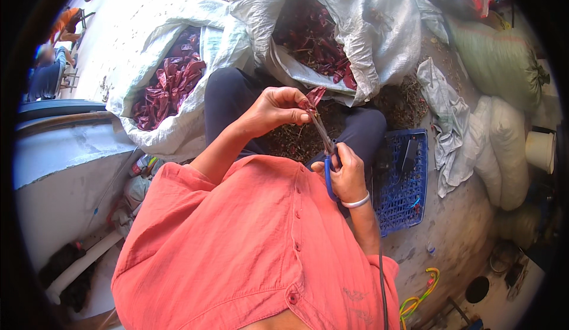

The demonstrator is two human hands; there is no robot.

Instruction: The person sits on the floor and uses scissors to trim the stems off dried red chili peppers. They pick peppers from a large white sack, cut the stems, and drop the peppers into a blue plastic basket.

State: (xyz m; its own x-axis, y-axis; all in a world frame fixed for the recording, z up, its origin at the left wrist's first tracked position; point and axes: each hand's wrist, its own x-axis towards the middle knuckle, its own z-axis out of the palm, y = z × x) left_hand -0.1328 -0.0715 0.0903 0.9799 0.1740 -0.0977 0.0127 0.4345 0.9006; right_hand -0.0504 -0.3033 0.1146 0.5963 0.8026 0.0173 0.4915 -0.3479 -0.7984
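My left hand [275,109] pinches a dried red chilli [315,96] by its stem end, held up in front of me. My right hand [345,173] grips blue-handled scissors [328,152], whose blades point up toward the chilli's stem. Both hands hover above my lap, where cut stems [296,140] lie in a heap between my knees. A white sack [379,28] of dried red chillies stands open just beyond the hands, and a second white sack [172,84] holding chillies is to its left.
A blue plastic crate [406,182] sits at my right knee. Stuffed white and green sacks [501,63] line the right side. A low grey wall [65,158] runs on the left. Another person [50,69] sits far left. Coloured wires [421,294] lie on the floor.
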